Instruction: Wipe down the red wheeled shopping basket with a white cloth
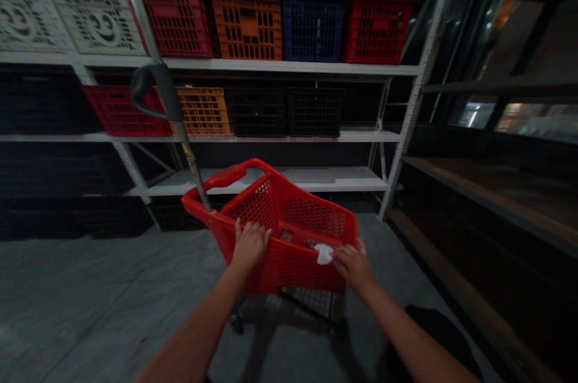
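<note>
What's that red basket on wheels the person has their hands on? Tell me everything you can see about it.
It's a red shopping cart, apparently moulded plastic, with deep walls pierced by mesh holes. A darker red grip sits on its far rim, and a thin pole topped by a curved black handle rises from one corner. A small caster shows underneath, on the grey floor. The left hand rests on its rim, while the right hand holds a white cloth against its near wall.
</note>
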`<act>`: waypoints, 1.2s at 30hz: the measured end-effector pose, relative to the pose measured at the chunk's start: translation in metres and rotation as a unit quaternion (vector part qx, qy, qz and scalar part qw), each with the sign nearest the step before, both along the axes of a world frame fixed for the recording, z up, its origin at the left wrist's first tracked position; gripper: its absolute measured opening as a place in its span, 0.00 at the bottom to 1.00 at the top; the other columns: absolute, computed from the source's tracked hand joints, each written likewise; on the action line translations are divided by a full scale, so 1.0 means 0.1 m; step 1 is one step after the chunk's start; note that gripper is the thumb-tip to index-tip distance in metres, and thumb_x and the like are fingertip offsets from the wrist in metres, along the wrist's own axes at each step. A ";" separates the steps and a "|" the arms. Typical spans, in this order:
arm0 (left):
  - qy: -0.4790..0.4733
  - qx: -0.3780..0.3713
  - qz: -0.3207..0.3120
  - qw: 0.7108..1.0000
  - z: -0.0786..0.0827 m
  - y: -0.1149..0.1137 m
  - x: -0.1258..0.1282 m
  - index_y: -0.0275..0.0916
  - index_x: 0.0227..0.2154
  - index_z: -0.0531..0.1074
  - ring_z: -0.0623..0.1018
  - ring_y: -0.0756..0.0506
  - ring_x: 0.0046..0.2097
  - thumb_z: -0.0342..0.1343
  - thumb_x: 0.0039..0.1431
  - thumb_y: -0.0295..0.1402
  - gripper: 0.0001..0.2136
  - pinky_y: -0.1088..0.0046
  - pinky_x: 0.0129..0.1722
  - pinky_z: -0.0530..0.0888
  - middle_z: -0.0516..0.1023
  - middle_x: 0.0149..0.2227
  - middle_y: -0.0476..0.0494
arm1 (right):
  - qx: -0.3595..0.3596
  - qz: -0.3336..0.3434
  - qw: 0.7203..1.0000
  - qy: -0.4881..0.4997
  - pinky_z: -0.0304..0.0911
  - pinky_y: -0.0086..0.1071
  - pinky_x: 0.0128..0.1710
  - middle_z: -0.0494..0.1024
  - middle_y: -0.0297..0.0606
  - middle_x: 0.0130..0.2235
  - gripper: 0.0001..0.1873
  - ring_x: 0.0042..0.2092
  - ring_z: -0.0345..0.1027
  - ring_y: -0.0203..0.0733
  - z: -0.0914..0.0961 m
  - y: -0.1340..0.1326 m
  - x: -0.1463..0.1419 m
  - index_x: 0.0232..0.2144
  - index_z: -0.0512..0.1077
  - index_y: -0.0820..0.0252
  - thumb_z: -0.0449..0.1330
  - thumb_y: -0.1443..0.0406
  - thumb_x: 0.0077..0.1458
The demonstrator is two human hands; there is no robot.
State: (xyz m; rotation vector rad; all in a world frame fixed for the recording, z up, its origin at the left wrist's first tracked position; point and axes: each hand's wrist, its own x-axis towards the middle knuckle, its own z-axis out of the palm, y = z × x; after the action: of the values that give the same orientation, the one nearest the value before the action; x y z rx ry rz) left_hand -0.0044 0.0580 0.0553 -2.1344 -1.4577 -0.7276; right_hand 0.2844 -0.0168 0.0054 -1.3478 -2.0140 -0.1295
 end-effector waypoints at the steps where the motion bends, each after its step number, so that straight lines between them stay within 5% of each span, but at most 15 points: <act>1: -0.004 -0.001 -0.004 1.000 0.00 0.01 -0.02 0.39 0.26 0.70 0.68 0.43 0.40 0.39 0.58 0.39 0.17 0.50 0.56 0.46 0.72 0.31 0.43 | -0.001 -0.006 1.000 0.003 0.28 0.49 0.55 0.76 0.31 0.35 0.09 0.40 0.66 0.37 -0.02 -0.04 0.07 0.34 0.70 0.51 0.54 0.69 0.52; 4: -0.019 -0.001 -0.016 1.000 -0.02 0.06 -0.04 0.39 0.25 0.70 0.67 0.43 0.40 0.39 0.58 0.39 0.16 0.49 0.55 0.47 0.72 0.31 0.42 | -0.004 -0.017 1.000 0.012 0.28 0.50 0.55 0.76 0.31 0.35 0.09 0.40 0.66 0.38 -0.04 -0.06 0.03 0.33 0.70 0.51 0.54 0.69 0.51; 13: 0.030 0.021 0.007 0.999 -0.05 0.20 -0.10 0.38 0.27 0.70 0.68 0.43 0.40 0.38 0.58 0.39 0.17 0.51 0.55 0.47 0.72 0.31 0.42 | -0.024 -0.009 0.999 0.026 0.26 0.53 0.55 0.75 0.30 0.35 0.08 0.40 0.65 0.38 0.17 0.34 -0.89 0.32 0.70 0.51 0.53 0.69 0.52; 24: 0.047 0.008 -0.005 0.999 -0.04 0.44 -0.34 0.38 0.27 0.70 0.68 0.43 0.41 0.39 0.58 0.38 0.16 0.50 0.55 0.48 0.72 0.32 0.43 | 0.018 -0.008 1.000 0.023 0.29 0.53 0.55 0.76 0.31 0.36 0.10 0.41 0.65 0.39 -0.20 -0.18 0.08 0.33 0.71 0.50 0.54 0.70 0.51; 29: 0.024 0.007 -0.028 0.999 -0.07 0.16 0.13 0.39 0.30 0.71 0.63 0.40 0.51 0.41 0.57 0.37 0.13 0.48 0.56 0.44 0.71 0.40 0.41 | 0.038 -0.010 0.995 0.092 0.58 0.37 0.43 0.73 0.38 0.35 0.07 0.39 0.64 0.40 -0.30 -0.16 -0.11 0.32 0.71 0.57 0.52 0.69 0.53; 33: -0.054 -0.059 -0.114 0.990 -0.28 -0.21 0.77 0.41 0.31 0.71 0.67 0.42 0.46 0.40 0.58 0.36 0.14 0.51 0.55 0.50 0.74 0.36 0.42 | 0.036 0.018 0.990 0.137 0.61 0.31 0.36 0.69 0.38 0.32 0.08 0.36 0.63 0.38 -0.34 -0.12 -0.25 0.31 0.70 0.58 0.50 0.68 0.54; 36: -0.085 -0.076 -0.123 0.986 -0.42 -0.34 1.02 0.41 0.27 0.71 0.69 0.45 0.39 0.40 0.58 0.36 0.15 0.51 0.54 0.51 0.74 0.30 0.45 | 0.037 -0.003 0.986 0.165 0.61 0.30 0.35 0.68 0.37 0.31 0.10 0.34 0.63 0.38 -0.32 0.04 -0.12 0.29 0.71 0.58 0.50 0.70 0.53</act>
State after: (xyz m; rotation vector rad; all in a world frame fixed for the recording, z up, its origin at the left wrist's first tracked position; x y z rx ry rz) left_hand 0.0980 0.0240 0.0129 -2.4515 -1.3873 -0.9346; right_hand 0.2728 -0.0128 -0.0263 -1.2384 -1.7110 0.0175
